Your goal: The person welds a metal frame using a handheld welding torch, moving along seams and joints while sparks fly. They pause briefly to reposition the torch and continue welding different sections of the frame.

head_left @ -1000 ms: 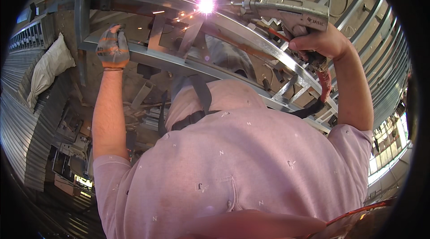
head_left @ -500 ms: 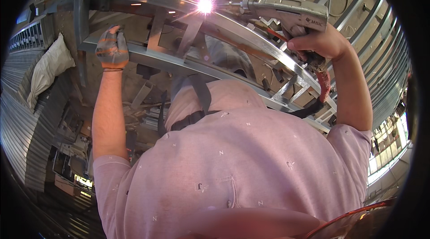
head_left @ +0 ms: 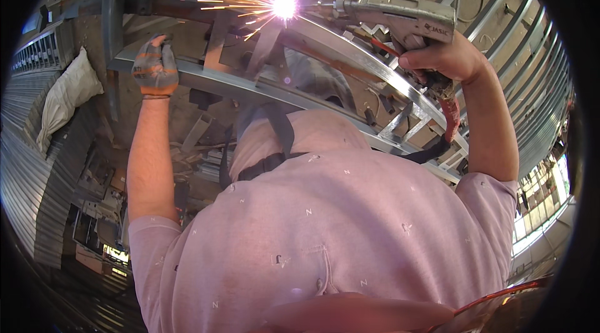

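My right hand [head_left: 453, 59], bare, is wrapped round the handle of a silver welding gun [head_left: 406, 13]. The gun lies almost level, its thin nozzle pointing left at a bright white-violet arc [head_left: 284, 6]. That arc burns on the curved steel bar [head_left: 356, 55] of a metal frame, and orange sparks fly off mainly to the left; the glare hides the nozzle's very tip and the joint. My left hand [head_left: 155, 70], in a grey and orange work glove, has its fingers curled over the straight steel bar [head_left: 231, 82] on the near side of the frame.
A red and black cable [head_left: 451, 117] hangs from the gun's handle. Cross struts [head_left: 265, 52] join the frame's two bars. Many curved metal bars [head_left: 519, 33] stand at right. At left are corrugated sheets [head_left: 28, 177] and a white sack [head_left: 72, 95]. Scrap litters the floor.
The sparks have grown into a longer, wider orange spray toward the left. The arc and the gun have crept very slightly left; both hands keep nearly the same place.
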A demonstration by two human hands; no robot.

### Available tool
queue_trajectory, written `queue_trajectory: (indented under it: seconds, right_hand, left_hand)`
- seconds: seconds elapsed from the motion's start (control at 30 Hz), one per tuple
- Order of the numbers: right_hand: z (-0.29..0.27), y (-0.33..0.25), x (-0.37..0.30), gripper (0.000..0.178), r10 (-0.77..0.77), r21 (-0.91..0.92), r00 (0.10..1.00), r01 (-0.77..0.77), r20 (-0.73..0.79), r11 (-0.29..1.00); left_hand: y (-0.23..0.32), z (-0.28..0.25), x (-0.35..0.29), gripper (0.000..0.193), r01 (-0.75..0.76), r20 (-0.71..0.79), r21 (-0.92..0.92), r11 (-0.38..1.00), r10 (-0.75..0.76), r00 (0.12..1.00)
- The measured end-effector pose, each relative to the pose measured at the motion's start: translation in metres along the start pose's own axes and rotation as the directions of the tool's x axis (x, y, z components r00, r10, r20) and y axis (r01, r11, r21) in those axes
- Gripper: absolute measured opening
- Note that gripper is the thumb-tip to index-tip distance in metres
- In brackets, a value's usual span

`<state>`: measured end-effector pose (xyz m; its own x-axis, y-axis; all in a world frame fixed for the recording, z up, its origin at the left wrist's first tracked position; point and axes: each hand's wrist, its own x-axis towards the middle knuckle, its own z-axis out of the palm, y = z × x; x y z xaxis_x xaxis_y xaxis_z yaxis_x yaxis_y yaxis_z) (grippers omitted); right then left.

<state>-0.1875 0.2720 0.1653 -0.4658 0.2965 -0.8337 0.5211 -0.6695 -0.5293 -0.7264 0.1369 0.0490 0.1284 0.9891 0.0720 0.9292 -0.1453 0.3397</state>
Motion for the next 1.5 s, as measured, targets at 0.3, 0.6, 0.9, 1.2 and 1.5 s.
queue_trajectory:
  seconds: [0.3, 0.6, 0.9, 1.2, 1.5]
  right_hand:
    - [-0.0007, 0.0020, 0.0006, 0.036, 0.023, -0.011, 1.000, -0.023, 0.019, 1.000]
    - [0.0017, 0.0025, -0.0003, 0.045, -0.001, 0.073, 1.000, 0.000, 0.020, 0.997]
    - [0.0035, 0.0031, -0.0003, 0.034, -0.018, 0.018, 1.000, 0.018, 0.004, 1.000]
    - [0.0028, 0.0020, 0.0007, 0.034, 0.006, -0.011, 1.000, -0.006, 0.010, 1.000]
    - [0.0022, 0.0023, 0.0019, 0.035, -0.002, -0.054, 1.000, 0.002, 0.009, 0.999]
  left_hand:
    - [-0.0024, 0.0004, -0.0007, 0.018, -0.002, 0.009, 0.020, 1.000, 0.002, 1.000]
    - [0.0043, -0.0004, 0.0031, 0.016, -0.004, -0.024, -0.018, 1.000, 0.003, 1.000]
    - [0.0063, -0.0018, 0.0034, 0.017, 0.012, -0.006, 0.028, 1.000, -0.012, 1.000]
    - [0.0046, -0.0023, 0.0011, 0.018, 0.016, 0.018, 0.016, 1.000, -0.016, 1.000]
    - [0.0016, -0.0004, -0.0010, 0.019, 0.035, 0.022, 0.013, 0.999, -0.035, 0.999]
